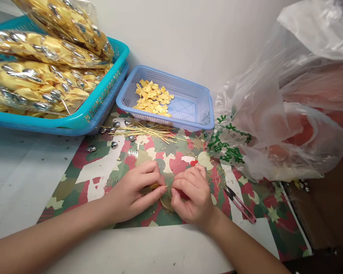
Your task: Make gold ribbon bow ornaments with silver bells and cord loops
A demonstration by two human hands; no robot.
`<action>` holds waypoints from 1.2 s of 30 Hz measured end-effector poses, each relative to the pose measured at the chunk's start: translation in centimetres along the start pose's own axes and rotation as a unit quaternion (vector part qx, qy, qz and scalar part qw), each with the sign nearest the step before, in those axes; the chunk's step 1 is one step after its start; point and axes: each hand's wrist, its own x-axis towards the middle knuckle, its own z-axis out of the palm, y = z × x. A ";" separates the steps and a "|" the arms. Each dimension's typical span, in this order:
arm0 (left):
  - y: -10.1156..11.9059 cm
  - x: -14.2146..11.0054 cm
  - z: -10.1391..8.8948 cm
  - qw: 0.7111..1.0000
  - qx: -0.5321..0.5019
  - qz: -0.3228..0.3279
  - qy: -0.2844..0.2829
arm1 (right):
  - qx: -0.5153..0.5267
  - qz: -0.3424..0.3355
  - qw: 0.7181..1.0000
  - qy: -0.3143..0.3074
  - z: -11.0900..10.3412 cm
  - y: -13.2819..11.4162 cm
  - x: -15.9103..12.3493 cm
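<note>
My left hand and my right hand are close together above the patterned sheet, fingertips nearly meeting. Thumb and forefinger of each are pinched on a thin gold wire, which curves in a loop below the fingertips. A bit of yellow ribbon shows inside the curled left fingers, mostly hidden. Behind the hands lies a bundle of straight gold wires, with several silver heart-shaped beads beside it. A small red piece sits just beyond my right hand.
A blue basket holds yellow ribbon bows. At left, a turquoise basket carries bags of yellow ribbon and silver beads. Thread snips lie right of my right hand, near a large plastic bag.
</note>
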 end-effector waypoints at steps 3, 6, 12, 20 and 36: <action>0.1 0.2 -0.6 0.999 -0.046 -0.027 0.000 | 0.006 0.006 1.000 -0.003 -0.1 0.0 0.0; 0.0 0.4 -1.3 0.993 -0.097 -0.072 0.019 | 0.007 0.000 1.000 0.008 -0.2 0.1 0.0; -1.0 0.9 -4.6 0.962 -0.237 -0.133 0.036 | 0.019 0.016 0.998 0.053 -0.1 0.4 0.0; 1.1 1.7 -6.5 0.911 -0.171 -0.193 -0.323 | 0.027 -0.008 0.998 0.055 -0.1 0.2 -0.1; 1.8 2.2 -3.4 0.945 -0.182 -0.194 -0.190 | 0.024 -0.069 0.993 0.098 0.6 0.6 -0.4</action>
